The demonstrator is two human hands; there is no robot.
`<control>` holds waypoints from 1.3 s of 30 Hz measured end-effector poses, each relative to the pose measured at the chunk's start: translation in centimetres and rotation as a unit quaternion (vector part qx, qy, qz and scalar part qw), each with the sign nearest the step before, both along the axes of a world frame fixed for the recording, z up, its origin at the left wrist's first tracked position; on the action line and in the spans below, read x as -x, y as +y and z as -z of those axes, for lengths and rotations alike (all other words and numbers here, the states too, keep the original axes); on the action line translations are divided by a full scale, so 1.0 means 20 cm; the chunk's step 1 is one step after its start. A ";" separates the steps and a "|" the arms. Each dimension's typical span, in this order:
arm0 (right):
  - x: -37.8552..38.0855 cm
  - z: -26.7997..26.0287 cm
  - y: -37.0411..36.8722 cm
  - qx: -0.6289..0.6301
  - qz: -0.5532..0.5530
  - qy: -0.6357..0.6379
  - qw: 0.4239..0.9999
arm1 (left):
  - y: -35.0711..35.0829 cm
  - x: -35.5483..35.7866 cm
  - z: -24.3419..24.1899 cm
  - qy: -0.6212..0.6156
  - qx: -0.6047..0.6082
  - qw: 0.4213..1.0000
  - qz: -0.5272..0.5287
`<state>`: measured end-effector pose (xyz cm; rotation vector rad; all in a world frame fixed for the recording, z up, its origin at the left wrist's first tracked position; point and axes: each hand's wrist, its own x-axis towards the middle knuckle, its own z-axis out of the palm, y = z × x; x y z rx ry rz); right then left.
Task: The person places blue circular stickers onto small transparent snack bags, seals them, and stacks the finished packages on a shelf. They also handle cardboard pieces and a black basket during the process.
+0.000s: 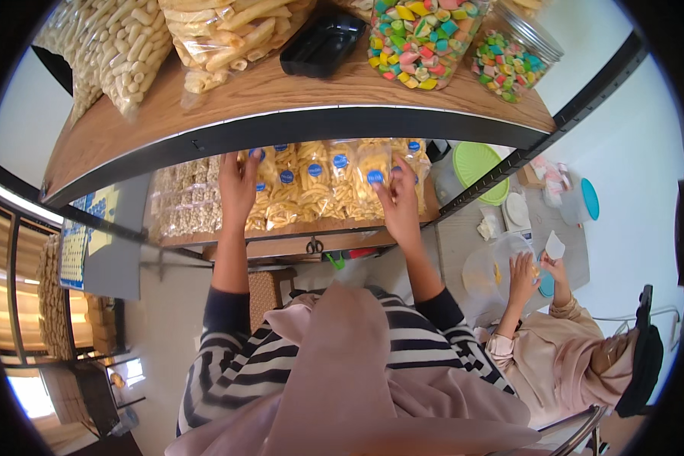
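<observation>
Both hands reach under the upper shelf to clear plastic bags of pale-yellow snack sticks (313, 196), which stand in rows and bear round blue labels. My right hand (402, 208) has its thumb on the front of one snack bag (371, 162) and its fingers round the right edge. That bag sits a little in front of its neighbours. At the left end of the yellow rows, my left hand (238, 185) touches another labelled bag (267, 162). Whether it grips that bag is unclear. Bags of small whitish snacks (185, 196) fill the shelf to the left.
Close overhead, the upper shelf's black metal edge (342, 122) crosses the view. On it are large snack bags (233, 34), a black plastic tray (322, 45) and a candy jar (510, 57). Scissors (314, 245) hang below. A co-worker (553, 365) sits at the right-hand table (570, 259).
</observation>
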<state>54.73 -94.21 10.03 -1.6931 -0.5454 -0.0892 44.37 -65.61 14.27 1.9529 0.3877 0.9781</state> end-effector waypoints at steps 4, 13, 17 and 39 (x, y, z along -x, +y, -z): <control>-0.18 -0.14 0.23 0.016 -0.025 -0.141 0.990 | 0.20 -0.19 0.04 -0.005 -0.166 0.986 -0.025; -0.44 -0.19 0.80 0.209 -0.080 -0.184 0.957 | 0.48 -0.55 0.30 -0.013 -0.220 0.975 -0.041; -0.32 -0.31 0.85 0.195 -0.080 -0.151 0.966 | 0.50 -0.57 0.32 0.023 -0.221 0.975 -0.031; -0.21 -0.07 0.15 0.099 0.158 -0.202 0.962 | -0.40 -0.34 0.06 0.105 -0.219 0.959 0.148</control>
